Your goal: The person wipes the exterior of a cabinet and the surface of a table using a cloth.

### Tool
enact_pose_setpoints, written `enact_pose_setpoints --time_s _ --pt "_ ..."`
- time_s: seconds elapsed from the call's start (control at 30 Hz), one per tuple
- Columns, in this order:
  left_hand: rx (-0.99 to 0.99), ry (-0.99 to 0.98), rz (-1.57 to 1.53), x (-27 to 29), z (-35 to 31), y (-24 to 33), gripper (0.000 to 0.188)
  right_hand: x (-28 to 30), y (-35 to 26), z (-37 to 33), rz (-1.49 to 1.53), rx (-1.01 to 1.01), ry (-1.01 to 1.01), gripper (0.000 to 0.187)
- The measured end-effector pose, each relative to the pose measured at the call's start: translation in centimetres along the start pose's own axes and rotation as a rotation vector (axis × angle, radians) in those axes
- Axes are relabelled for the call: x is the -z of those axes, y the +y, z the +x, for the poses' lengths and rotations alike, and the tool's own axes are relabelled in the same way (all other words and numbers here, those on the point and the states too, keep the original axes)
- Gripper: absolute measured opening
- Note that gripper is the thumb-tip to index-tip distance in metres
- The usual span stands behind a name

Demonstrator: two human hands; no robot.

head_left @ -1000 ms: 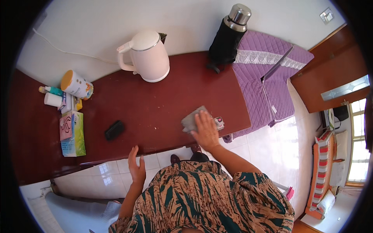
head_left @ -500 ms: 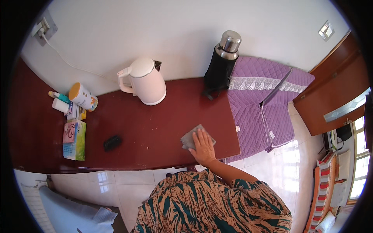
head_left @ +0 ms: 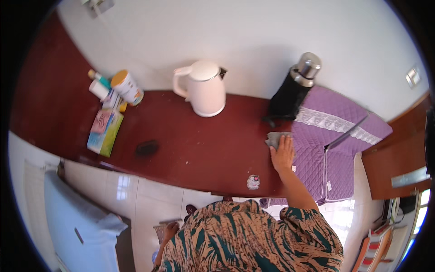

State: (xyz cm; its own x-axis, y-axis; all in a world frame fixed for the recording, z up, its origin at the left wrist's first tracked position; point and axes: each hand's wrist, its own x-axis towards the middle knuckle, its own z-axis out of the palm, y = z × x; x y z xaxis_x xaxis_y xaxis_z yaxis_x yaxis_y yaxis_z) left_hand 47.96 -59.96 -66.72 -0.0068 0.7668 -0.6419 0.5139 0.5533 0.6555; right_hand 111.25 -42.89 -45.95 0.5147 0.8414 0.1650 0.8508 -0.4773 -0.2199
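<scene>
My right hand (head_left: 282,153) presses a grey cloth (head_left: 273,138) against the dark red tabletop at its right edge, close below the black-cased steel flask (head_left: 290,93). The cloth shows past the fingertips and thumb; the rest is under the hand. Low beside my body hangs my left hand (head_left: 171,230), off the table, small and dark, with its fingers hard to make out. A small whitish patch with a pink spot, like a sticker (head_left: 253,182), lies on the tabletop (head_left: 213,154) near the front edge.
A pale pink electric kettle (head_left: 207,93) stands near the wall. Farther left are a yellow-lidded canister (head_left: 128,86), a tissue box (head_left: 106,131) and a dark oblong object (head_left: 147,147). A purple quilted cover (head_left: 317,158) drapes furniture right of the table.
My right hand has moved the cloth right and away from me to the table's edge, uncovering the sticker-like patch. My view has shifted, and my left hand has come into sight.
</scene>
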Motion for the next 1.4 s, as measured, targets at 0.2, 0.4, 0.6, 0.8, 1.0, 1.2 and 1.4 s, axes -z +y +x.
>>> enact_pose_setpoints --time_s 0.2,0.4,0.6,0.8,1.0,1.2,1.4 --pt "-0.49 -0.096 0.674 -1.0 -1.2 -9.4 0.011 0.8 -0.1 -7.9 -0.007 0.095 -0.016 0.071" --pt "-0.424 -0.016 0.756 2.3 -3.8 -4.5 0.023 1.6 -4.3 -13.2 -0.019 0.252 -0.134 0.074" --pt "0.22 0.157 -0.307 5.7 -4.8 3.4 0.042 0.2 -14.4 -11.8 0.026 0.431 -0.237 0.075" --pt "0.047 0.182 -0.075 10.4 -8.2 -5.6 0.031 -2.9 -30.0 -13.2 0.136 0.801 -0.354 0.073" --pt "-0.337 0.097 0.717 14.3 -10.7 -20.8 0.008 -5.3 -39.8 -16.3 0.27 0.916 -0.334 0.07" --pt "0.085 0.038 0.464 17.9 -7.6 -16.3 0.015 -3.8 -34.0 -15.0 0.059 0.72 -0.284 0.07" --pt "-0.281 0.394 -0.071 19.4 -1.9 8.4 0.026 -0.7 -15.7 -12.6 -0.078 -0.065 -0.088 0.068"
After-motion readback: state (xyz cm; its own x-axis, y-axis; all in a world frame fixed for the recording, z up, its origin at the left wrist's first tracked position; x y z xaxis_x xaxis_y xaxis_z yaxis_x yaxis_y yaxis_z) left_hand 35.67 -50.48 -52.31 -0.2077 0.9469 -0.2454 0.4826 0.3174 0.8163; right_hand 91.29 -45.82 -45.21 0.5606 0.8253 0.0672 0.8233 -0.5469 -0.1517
